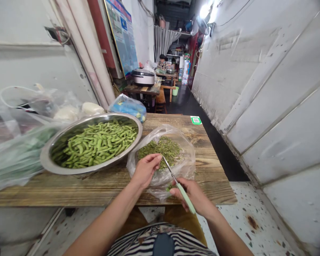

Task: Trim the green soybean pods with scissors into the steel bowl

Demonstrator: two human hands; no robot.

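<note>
My right hand [193, 195] is closed around the pale green handles of a pair of scissors [186, 201], whose blades point up and left. The blade tips meet the fingertips of my left hand [146, 169], which is closed in a pinch; what it holds is too small to make out. Under both hands a clear plastic bag [188, 151] lies spread open, with small green-brown trimmings [165, 147] heaped on it. Some green bits [169, 187] show beside my right fingers. To the left stands a wide steel basin [46, 156] of green edamame pods [101, 142].
Filled plastic bags [18, 153] crowd the left end of the wooden table [210, 170]. A blue bag [129, 106] sits behind the basin. A green-edged code sticker [196, 120] marks the far right corner. Farther back are a cooker [143, 77] on another table and a seated person [162, 63].
</note>
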